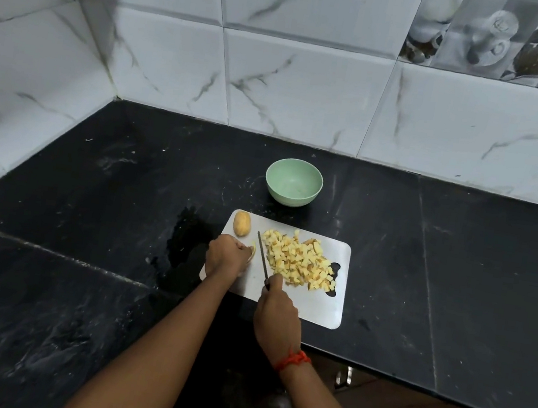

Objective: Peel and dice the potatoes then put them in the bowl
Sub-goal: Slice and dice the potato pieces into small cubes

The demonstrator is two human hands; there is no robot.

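We are well into the dicing and have not begun filling the bowl (pixel 294 182). A large pile (pixel 301 260) of pale yellow cubes covers the right half of the board (pixel 315 309), which lies on the dark counter (pixel 442 263) just in front of the bowl. That pile looks like most of the cutting work, already done. Our left hand (pixel 226 256) sits at the board's left side, its fingers (pixel 243 248) curled down on a small piece (pixel 253 249) of potato, only a sliver of which shows past the knuckles. Our right hand (pixel 275 312) is wrapped round the handle of the knife (pixel 261 258), forefinger laid forward toward the blade; the blade lies between the piece and the pile, its tip pointing away from us. One whole potato (pixel 241 223) waits at the board's far left corner, apart from the rest; we cannot tell whether it is peeled. No cubes show inside the bowl. By our reckoning, what is left is to finish this piece, cut up the last potato, and move everything from board to bowl.
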